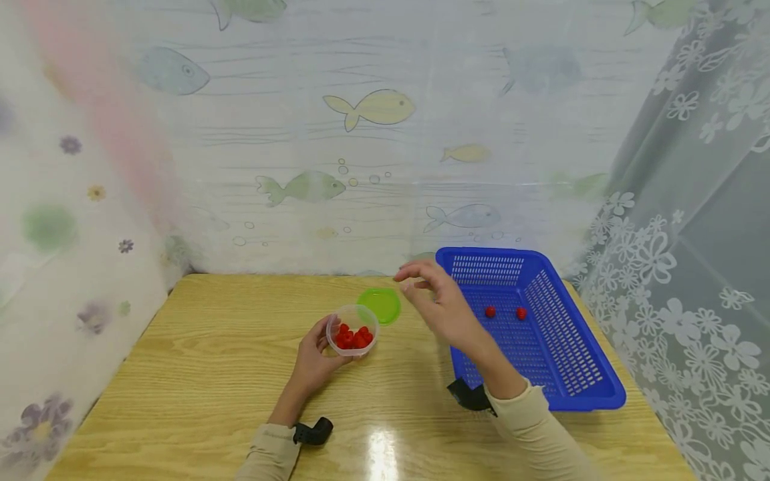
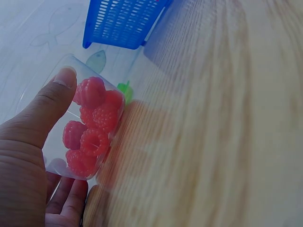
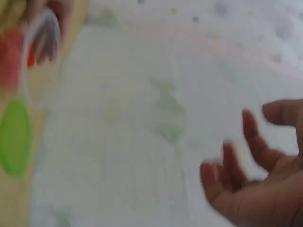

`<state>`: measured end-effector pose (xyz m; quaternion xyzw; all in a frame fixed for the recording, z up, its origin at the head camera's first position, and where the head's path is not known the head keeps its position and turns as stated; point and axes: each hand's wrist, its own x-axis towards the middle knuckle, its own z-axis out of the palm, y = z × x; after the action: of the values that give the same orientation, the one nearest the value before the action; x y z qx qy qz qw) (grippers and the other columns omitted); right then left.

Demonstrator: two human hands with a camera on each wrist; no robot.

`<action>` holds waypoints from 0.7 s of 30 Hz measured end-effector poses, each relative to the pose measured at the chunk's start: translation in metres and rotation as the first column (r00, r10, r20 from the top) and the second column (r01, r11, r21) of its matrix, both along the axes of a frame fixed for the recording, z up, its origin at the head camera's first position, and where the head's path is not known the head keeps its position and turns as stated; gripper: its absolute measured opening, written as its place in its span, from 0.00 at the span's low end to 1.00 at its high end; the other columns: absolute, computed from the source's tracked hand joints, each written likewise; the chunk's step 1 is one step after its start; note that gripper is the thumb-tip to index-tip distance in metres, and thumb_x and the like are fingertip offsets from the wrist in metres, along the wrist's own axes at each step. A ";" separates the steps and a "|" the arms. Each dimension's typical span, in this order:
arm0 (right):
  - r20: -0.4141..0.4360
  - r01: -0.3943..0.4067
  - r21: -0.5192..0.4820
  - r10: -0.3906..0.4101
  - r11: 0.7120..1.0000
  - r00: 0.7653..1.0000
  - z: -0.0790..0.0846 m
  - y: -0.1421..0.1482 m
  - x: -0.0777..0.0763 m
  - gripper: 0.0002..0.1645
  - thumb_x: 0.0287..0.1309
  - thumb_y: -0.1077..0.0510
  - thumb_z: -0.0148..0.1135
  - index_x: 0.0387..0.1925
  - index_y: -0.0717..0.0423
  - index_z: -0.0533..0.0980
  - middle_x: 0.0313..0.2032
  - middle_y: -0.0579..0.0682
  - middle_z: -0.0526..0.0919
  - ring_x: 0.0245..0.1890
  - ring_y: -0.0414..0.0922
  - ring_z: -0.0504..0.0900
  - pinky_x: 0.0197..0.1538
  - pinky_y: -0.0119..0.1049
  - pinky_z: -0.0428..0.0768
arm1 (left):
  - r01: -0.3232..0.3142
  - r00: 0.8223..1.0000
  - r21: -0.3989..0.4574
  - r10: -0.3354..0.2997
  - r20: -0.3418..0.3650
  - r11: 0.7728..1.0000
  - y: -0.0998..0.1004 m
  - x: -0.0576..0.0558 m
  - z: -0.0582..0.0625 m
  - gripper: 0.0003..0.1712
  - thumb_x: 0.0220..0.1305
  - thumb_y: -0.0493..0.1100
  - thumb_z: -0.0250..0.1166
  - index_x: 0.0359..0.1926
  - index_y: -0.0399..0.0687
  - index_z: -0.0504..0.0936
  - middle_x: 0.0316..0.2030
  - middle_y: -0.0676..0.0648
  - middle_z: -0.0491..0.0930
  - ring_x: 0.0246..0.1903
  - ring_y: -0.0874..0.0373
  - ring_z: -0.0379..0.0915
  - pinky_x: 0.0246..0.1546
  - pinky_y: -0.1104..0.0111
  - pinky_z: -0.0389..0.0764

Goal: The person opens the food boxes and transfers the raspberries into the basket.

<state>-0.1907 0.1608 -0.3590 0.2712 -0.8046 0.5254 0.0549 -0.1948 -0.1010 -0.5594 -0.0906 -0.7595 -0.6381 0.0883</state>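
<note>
My left hand (image 1: 317,364) grips a clear plastic tub (image 1: 356,312) from its left side, the thumb lying along the wall in the left wrist view. Several red raspberries (image 2: 97,118) lie at the bottom of the tub, which is close over the wooden table. Raised beside the near-left part of a blue basket (image 1: 577,341), my right hand (image 1: 444,310) holds nothing; its fingers are loosely bent and spread apart. Inside that basket sit two raspberries, one left (image 1: 490,311) and one right (image 1: 521,312). A round green lid (image 1: 385,304) lies just behind the tub.
The wooden table (image 1: 210,361) backs onto a curtain (image 1: 373,167) printed with fish. Patterned fabric also hangs at the left and right. Black straps with mounts sit on both wrists, the left mount (image 1: 314,431) low over the tabletop.
</note>
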 end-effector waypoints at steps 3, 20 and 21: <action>0.028 0.034 0.060 -0.035 0.998 0.999 -0.023 -0.026 0.004 0.10 0.70 0.61 0.60 0.50 0.56 0.80 0.66 0.59 0.69 0.70 0.57 0.62 0.68 0.61 0.68 | 0.011 1.000 0.012 -0.011 0.011 1.000 0.000 0.000 0.001 0.52 0.49 0.31 0.81 0.74 0.35 0.64 0.67 0.33 0.72 0.68 0.39 0.69 0.68 0.56 0.72; 0.301 -0.037 0.212 -0.029 0.977 0.953 -0.129 -0.086 -0.027 0.24 0.65 0.60 0.65 0.58 0.68 0.74 0.67 0.71 0.63 0.60 0.61 0.71 0.58 0.53 0.81 | 0.030 1.000 0.008 -0.030 -0.007 1.000 -0.002 0.000 -0.001 0.51 0.51 0.32 0.80 0.74 0.35 0.64 0.68 0.33 0.71 0.69 0.39 0.67 0.70 0.51 0.68; 0.302 -0.043 0.215 -0.024 0.976 0.953 -0.132 -0.087 -0.029 0.22 0.65 0.60 0.65 0.57 0.68 0.75 0.64 0.69 0.66 0.56 0.58 0.74 0.54 0.49 0.82 | 0.031 0.999 0.009 -0.031 -0.005 0.999 -0.003 0.000 0.000 0.51 0.51 0.32 0.80 0.74 0.35 0.64 0.68 0.33 0.71 0.69 0.39 0.67 0.70 0.52 0.67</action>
<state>-0.2197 0.0734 -0.4909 0.1958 -0.8552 0.4690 -0.1018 -0.1949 -0.1036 -0.5599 -0.1037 -0.7548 -0.6426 0.0807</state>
